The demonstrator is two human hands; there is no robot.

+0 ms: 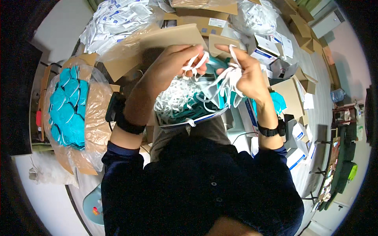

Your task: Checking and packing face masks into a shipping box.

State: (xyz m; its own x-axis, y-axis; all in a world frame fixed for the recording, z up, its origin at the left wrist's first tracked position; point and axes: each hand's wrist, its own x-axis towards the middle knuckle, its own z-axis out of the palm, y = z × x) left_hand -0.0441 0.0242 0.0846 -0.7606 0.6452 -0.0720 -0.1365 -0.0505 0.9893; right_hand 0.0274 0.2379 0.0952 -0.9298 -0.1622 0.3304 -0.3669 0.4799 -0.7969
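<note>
My left hand point(175, 65) is closed, a looped white elastic strap point(193, 65) pinched between its thumb and fingers. To its right, my right hand point(252, 76) is closed round a bunch of white elastic straps point(230, 76), one of them running over the index finger. Something teal point(218, 63) stretches between the two hands; it is blurred, so I cannot tell its exact shape. Under both hands, an open white-and-blue box point(208, 118) stands at my lap. Tangled white straps point(175, 96) fill its left side, with teal straps point(183, 113) near its front.
At left, a plastic-lined carton point(96, 118) holds many teal face masks point(69, 104). White packets point(114, 23) are heaped at the far left, and a clear bag point(256, 17) sits far right. White-and-blue boxes point(264, 49) and another teal mask point(278, 102) lie right.
</note>
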